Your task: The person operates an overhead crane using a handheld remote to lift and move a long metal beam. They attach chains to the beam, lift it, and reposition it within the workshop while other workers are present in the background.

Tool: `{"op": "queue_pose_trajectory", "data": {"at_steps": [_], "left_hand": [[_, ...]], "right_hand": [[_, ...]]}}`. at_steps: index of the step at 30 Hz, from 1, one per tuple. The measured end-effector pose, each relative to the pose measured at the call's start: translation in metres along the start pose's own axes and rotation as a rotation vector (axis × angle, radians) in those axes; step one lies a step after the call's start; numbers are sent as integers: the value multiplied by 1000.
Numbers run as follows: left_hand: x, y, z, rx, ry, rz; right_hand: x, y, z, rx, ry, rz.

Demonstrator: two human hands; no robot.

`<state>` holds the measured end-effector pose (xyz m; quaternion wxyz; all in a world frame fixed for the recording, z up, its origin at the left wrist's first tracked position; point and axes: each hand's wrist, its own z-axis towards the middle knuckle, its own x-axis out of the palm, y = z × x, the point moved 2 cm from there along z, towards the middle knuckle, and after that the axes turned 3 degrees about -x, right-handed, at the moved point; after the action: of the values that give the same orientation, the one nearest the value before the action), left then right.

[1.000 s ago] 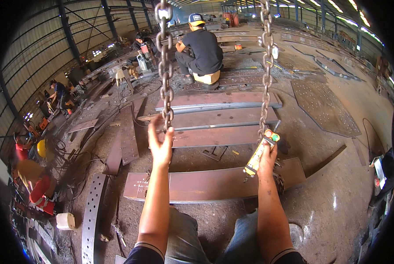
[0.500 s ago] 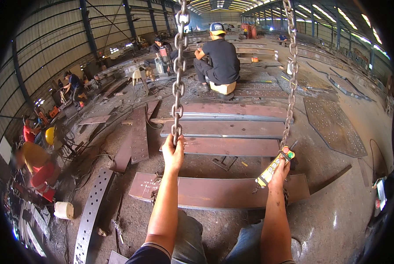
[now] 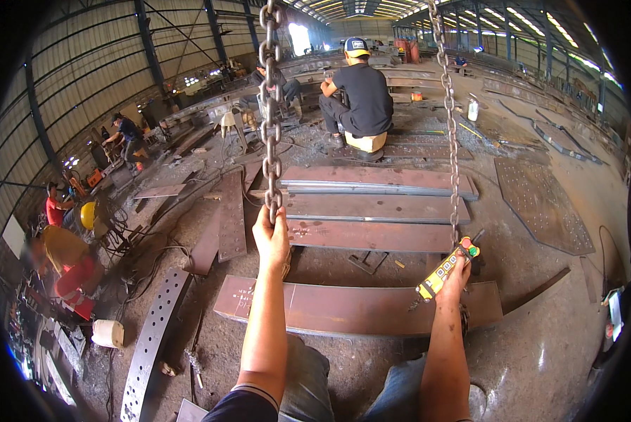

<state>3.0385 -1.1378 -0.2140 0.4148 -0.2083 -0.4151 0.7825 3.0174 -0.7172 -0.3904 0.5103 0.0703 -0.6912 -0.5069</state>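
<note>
Steel chain (image 3: 271, 126), hanging from above, is clenched at its lower end by the left hand (image 3: 272, 239). The right hand (image 3: 457, 276) grips a yellow remote control (image 3: 447, 267), just beside a second hanging chain (image 3: 450, 133). Below both hands, rusty steel plates (image 3: 371, 211) lie in rows on the floor (image 3: 540, 344). Beyond them, a person in a black shirt (image 3: 361, 98) crouches.

Both chains (image 3: 271, 105) run off the top edge; the remote control (image 3: 445, 269) buttons are too small to tell.
</note>
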Motion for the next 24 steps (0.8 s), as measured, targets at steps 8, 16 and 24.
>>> {"op": "queue_pose_trajectory", "data": {"at_steps": [8,16,24], "left_hand": [[-9,13,43,-108,-10,-7],[-9,37,103,-44,-57,27],[-12,60,138,-18,-40,-12]], "right_hand": [[-2,-5,2,19,-18,-15],[0,-2,1,-7,-49,-25],[6,-9,0,-6,52,-128]]}}
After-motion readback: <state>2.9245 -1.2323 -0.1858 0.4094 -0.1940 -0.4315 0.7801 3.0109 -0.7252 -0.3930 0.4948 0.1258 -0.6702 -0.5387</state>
